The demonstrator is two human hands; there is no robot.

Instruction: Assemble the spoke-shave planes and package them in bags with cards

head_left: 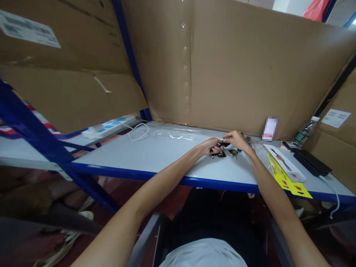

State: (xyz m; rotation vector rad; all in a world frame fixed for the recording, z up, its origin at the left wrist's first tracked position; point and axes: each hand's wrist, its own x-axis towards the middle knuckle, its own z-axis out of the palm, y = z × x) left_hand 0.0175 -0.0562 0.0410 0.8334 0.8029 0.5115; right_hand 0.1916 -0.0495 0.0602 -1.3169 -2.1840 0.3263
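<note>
We curl our left fingers [216,149] around a small dark item [219,145] and pinch at its end with our right fingers [228,137]; its exact shape is unclear.

Am counting one left hand [211,147], one right hand [235,139]. One bottle [303,136] standing, one black case [312,162] lying, one white box [286,163], one power strip [111,126]. Two white cables [338,201] trailing; two printed labels [336,118] showing. Small dark parts [221,154]: number escaping me.
</note>
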